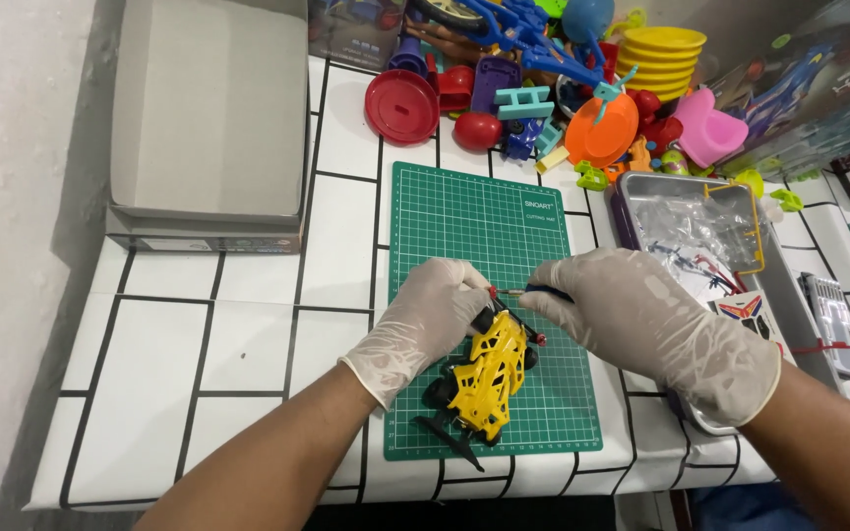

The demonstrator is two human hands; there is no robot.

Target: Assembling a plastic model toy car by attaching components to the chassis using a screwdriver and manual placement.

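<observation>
A yellow and black toy car chassis (484, 379) lies on a green cutting mat (474, 226) near its front edge. My left hand (425, 320), in a white glove, rests on the car's left front and pinches a small red part at its top. My right hand (641, 320), also gloved, holds a thin screwdriver (528, 292) whose tip points left toward that red part. Both hands meet just above the car.
An open grey cardboard box (209, 118) stands at the back left. A heap of coloured plastic toys (563, 88) fills the back. A metal tray (632, 192) with clear bags and parts sits at the right, beside the mat.
</observation>
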